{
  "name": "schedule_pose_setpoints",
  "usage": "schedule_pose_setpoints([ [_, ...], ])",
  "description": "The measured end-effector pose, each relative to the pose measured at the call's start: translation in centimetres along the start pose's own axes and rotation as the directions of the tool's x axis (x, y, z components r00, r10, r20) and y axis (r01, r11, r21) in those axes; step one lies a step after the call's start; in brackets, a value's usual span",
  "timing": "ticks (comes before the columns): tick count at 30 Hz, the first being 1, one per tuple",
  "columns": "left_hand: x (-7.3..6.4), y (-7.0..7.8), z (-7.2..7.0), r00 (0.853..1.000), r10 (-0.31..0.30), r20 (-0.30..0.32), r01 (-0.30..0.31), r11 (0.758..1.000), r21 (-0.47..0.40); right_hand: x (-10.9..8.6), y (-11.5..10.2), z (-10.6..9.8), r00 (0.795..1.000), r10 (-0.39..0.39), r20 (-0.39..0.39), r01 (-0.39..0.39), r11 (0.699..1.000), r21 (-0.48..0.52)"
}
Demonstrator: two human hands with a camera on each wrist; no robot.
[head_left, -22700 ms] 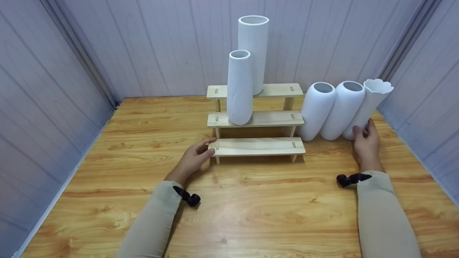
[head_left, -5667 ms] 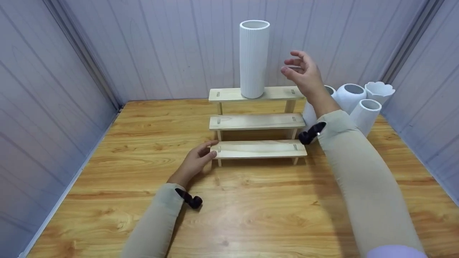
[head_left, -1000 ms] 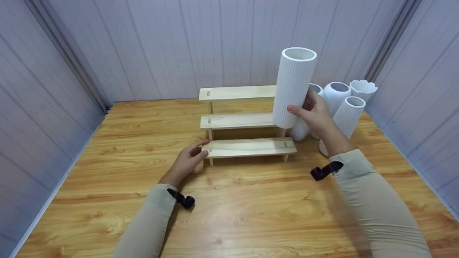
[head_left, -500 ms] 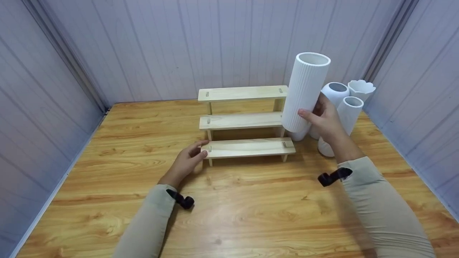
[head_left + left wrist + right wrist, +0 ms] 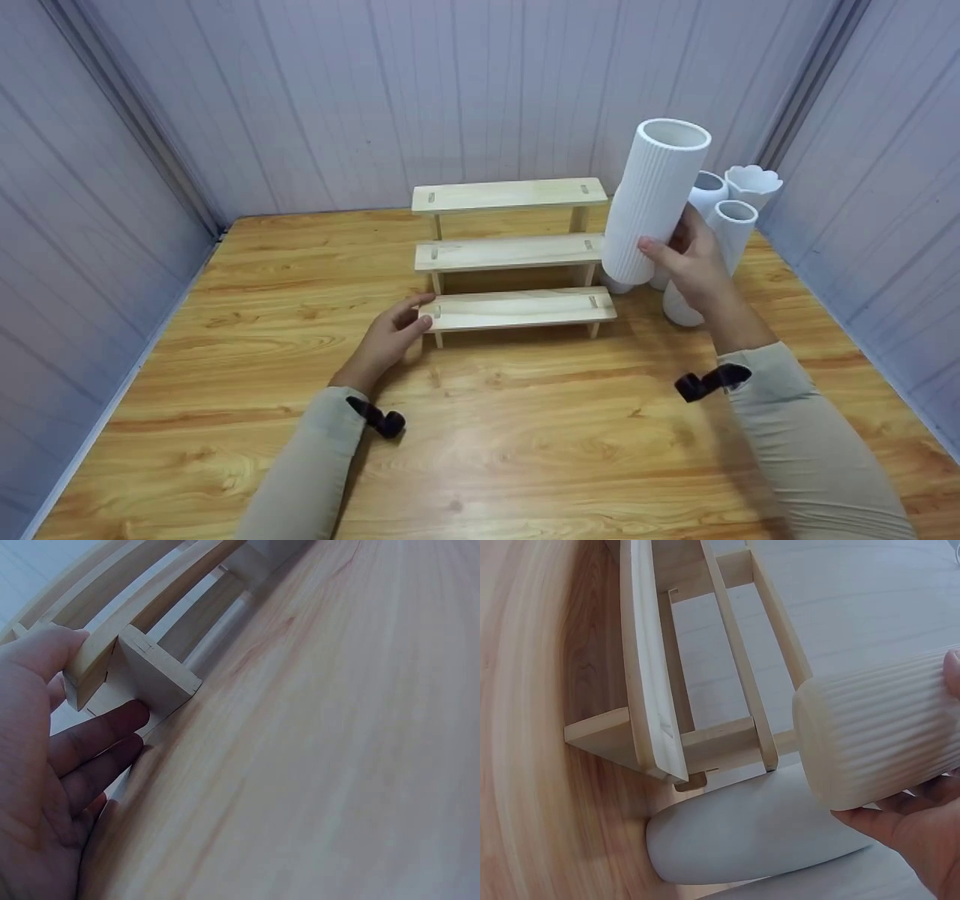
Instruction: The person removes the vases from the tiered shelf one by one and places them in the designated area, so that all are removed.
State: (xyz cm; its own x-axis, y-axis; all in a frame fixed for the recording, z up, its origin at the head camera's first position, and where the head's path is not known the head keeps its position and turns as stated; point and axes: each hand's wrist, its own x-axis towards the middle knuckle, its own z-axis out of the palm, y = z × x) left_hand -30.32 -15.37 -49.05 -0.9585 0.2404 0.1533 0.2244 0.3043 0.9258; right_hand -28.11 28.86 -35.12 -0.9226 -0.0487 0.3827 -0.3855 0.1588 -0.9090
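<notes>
My right hand grips a tall white ribbed vase by its lower half, thumb in front and fingers round the back. The vase tilts slightly, its base in the air beside the right end of a three-tier wooden stand. In the right wrist view its ribbed base hangs over a smooth white vase lying across the view. My left hand holds the left end of the stand's lowest tier; in the left wrist view the thumb lies over the board and the fingers reach toward its leg.
Right of the stand, several white vases cluster: a scalloped-rim one, a tapered one and rounded ones partly hidden by the ribbed vase. Panelled walls enclose the wooden table at the back and sides.
The tapered vase moved from the middle tier to the right-hand group. Later my right hand took the ribbed vase off the top tier and carried it right and down. My left hand stays put.
</notes>
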Motion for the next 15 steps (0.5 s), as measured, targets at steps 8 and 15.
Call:
schedule_pose_setpoints([
  [8, -1.3, 3.2, 0.0, 1.000, 0.008, 0.022, -0.009, 1.000, 0.024, -0.8, 0.8, -0.5, 1.000, 0.012, 0.001, -0.012, 1.000, 0.022],
  [15, -0.2, 0.8, 0.2, 1.000, 0.003, 0.004, -0.003, 1.000, 0.020, -1.4, 1.6, -1.1, 1.000, 0.022, -0.004, -0.022, 0.998, -0.066],
])
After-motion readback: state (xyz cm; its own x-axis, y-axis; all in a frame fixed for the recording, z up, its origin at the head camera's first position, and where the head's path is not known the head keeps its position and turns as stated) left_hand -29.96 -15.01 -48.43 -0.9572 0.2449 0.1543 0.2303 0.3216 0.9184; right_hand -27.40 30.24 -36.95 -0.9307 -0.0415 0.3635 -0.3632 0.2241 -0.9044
